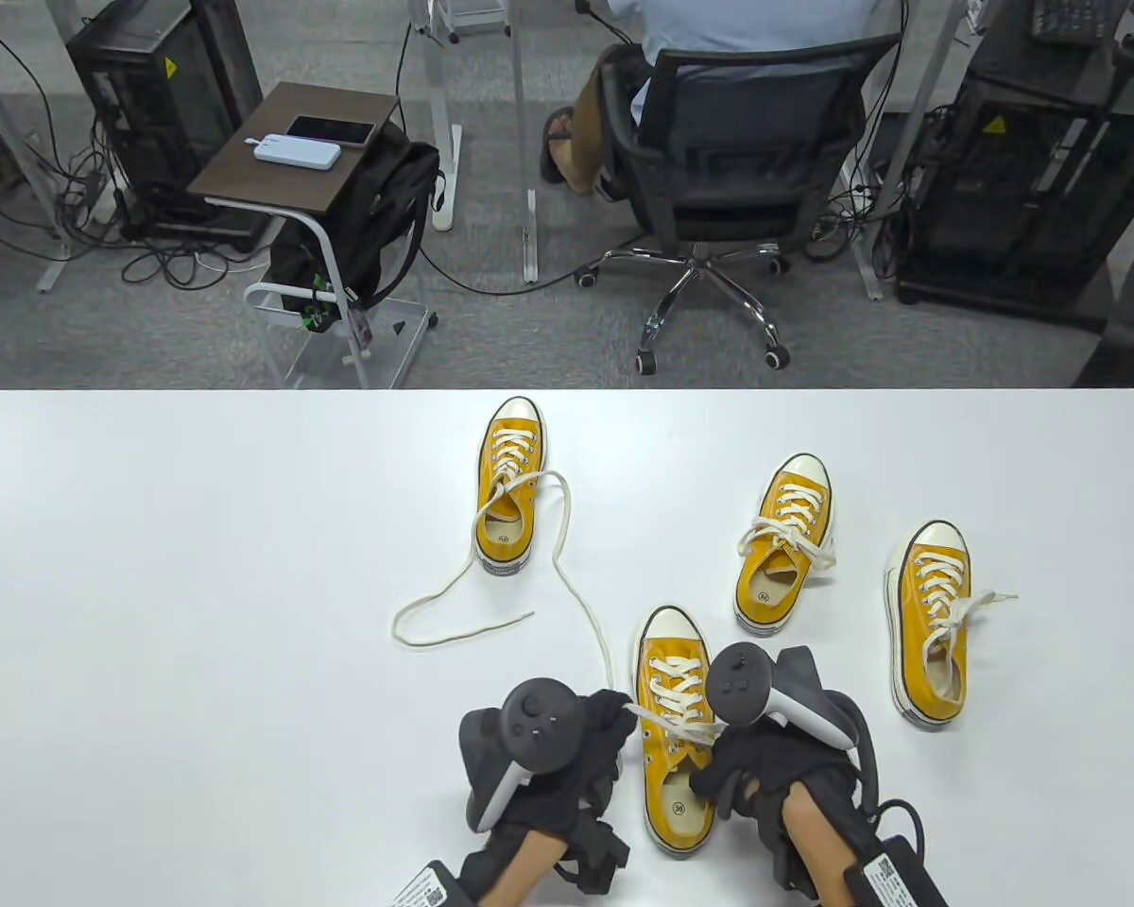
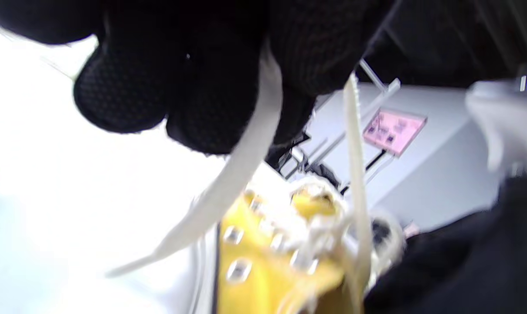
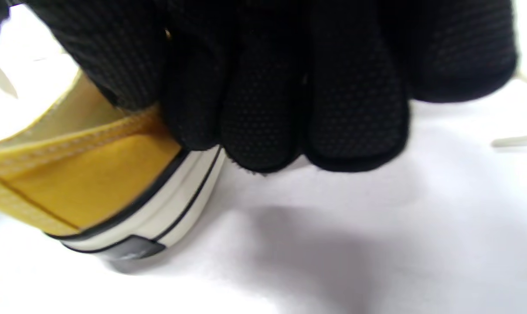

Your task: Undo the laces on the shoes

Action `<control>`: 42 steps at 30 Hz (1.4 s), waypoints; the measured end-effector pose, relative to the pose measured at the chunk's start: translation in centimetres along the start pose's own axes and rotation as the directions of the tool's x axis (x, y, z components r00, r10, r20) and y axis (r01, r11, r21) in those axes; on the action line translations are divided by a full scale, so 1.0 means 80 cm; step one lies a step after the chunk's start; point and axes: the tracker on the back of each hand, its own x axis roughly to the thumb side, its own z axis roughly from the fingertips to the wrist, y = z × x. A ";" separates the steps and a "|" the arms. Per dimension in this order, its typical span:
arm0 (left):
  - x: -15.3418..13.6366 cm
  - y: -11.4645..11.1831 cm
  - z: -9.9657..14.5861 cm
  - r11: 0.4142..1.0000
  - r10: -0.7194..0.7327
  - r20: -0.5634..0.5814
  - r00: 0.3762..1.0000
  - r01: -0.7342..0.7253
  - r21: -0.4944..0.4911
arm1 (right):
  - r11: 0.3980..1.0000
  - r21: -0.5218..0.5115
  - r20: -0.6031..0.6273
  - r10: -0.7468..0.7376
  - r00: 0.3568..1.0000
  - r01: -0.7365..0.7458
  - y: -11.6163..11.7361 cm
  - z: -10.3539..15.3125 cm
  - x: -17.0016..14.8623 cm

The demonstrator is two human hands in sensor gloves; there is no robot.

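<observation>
Only legible mark: insole stamp "36", nearest shoe (image 1: 678,746).

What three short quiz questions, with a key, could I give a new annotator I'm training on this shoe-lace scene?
1. How many yellow shoes are on the table?
2. True or false: the far shoe has its lace tied in a bow.
3. Which hand pinches a lace of the near shoe: A left hand, B right hand?

Key
1. Four.
2. False: its loose lace trails across the table.
3. A. The left wrist view shows its fingers on the lace; the right hand steadies the shoe's side.
</observation>
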 end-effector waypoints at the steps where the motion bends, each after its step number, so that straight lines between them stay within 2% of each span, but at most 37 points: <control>1: -0.002 0.006 0.000 1.000 0.009 -0.013 1.000 -0.009 0.012 | 1.000 0.003 -0.006 0.003 1.000 -0.003 0.000 0.000 0.000; 6: -0.029 0.053 -0.008 0.989 0.027 -0.086 0.996 -0.014 0.146 | 1.000 0.018 0.004 -0.021 1.000 0.021 0.001 -0.003 -0.002; 7: -0.043 0.066 -0.012 0.981 0.057 -0.131 0.990 -0.031 0.193 | 0.999 0.022 -0.002 -0.025 1.000 0.025 0.001 -0.003 -0.003; 9: -0.072 0.089 -0.016 0.974 0.090 -0.235 0.968 -0.036 0.224 | 1.000 0.020 0.003 -0.023 1.000 0.023 0.001 -0.003 -0.003; 10: -0.092 0.101 -0.018 0.977 0.077 -0.327 0.942 -0.006 0.215 | 1.000 0.021 0.003 -0.024 1.000 0.024 0.001 -0.004 -0.003; 12: -0.127 0.116 -0.019 0.970 0.065 -0.417 0.907 0.041 0.240 | 0.999 0.023 0.004 -0.027 1.000 0.027 0.001 -0.003 -0.003; 13: -0.138 0.119 -0.020 0.972 0.050 -0.461 0.886 0.063 0.227 | 0.999 0.023 0.006 -0.029 1.000 0.029 0.000 -0.003 -0.003; 15: -0.160 0.115 -0.027 0.998 -0.038 -0.563 0.826 0.064 0.026 | 0.999 0.022 0.006 -0.030 1.000 0.030 0.000 -0.003 -0.003; 16: -0.165 0.106 -0.030 0.995 -0.086 -0.594 0.800 0.039 -0.091 | 0.999 0.023 0.007 -0.031 0.999 0.031 0.000 -0.003 -0.003; 17: -0.165 0.099 -0.032 0.987 -0.123 -0.602 0.789 0.032 -0.159 | 0.999 0.024 0.007 -0.034 0.999 0.034 0.000 -0.003 -0.003; 19: -0.159 0.083 -0.039 0.964 -0.168 -0.537 0.827 0.023 -0.266 | 0.999 0.024 0.007 -0.035 0.999 0.035 0.000 -0.003 -0.004; 22: -0.140 0.074 -0.040 0.924 -0.249 -0.466 0.849 0.065 -0.376 | 0.999 0.021 0.008 -0.040 0.999 0.040 -0.001 -0.001 -0.006; 27: -0.115 0.079 -0.033 0.894 -0.265 -0.405 0.875 0.066 -0.443 | 0.994 -0.032 0.042 -0.100 0.994 0.102 -0.020 0.017 -0.016; 29: -0.105 0.082 -0.031 0.899 -0.260 -0.370 0.892 0.084 -0.430 | 0.983 -0.105 0.070 -0.146 0.987 0.152 -0.030 0.025 -0.021; 31: -0.091 0.082 -0.027 0.922 -0.224 -0.353 0.909 0.080 -0.379 | 0.958 -0.220 0.109 -0.165 0.980 0.185 -0.039 0.029 -0.025; 33: -0.071 0.076 -0.026 0.928 -0.238 -0.250 0.939 0.144 -0.342 | 0.902 -0.367 0.186 -0.167 0.968 0.226 -0.042 0.028 -0.024; 35: -0.051 0.060 -0.026 0.962 -0.201 -0.099 0.975 0.177 -0.208 | 0.893 -0.388 0.221 -0.148 0.964 0.227 -0.039 0.023 -0.019; 37: -0.035 0.034 -0.025 0.979 -0.121 -0.044 0.992 0.112 -0.169 | 0.918 -0.338 0.236 -0.132 0.963 0.209 -0.031 0.016 -0.011; 40: -0.015 -0.011 -0.025 0.970 -0.005 0.026 1.000 0.011 -0.241 | 0.937 -0.326 0.206 -0.061 0.977 0.127 -0.022 0.009 -0.002; 42: -0.004 -0.033 -0.025 0.965 0.010 0.066 0.998 0.008 -0.262 | 0.930 -0.336 0.248 -0.067 0.967 0.150 -0.021 0.009 0.001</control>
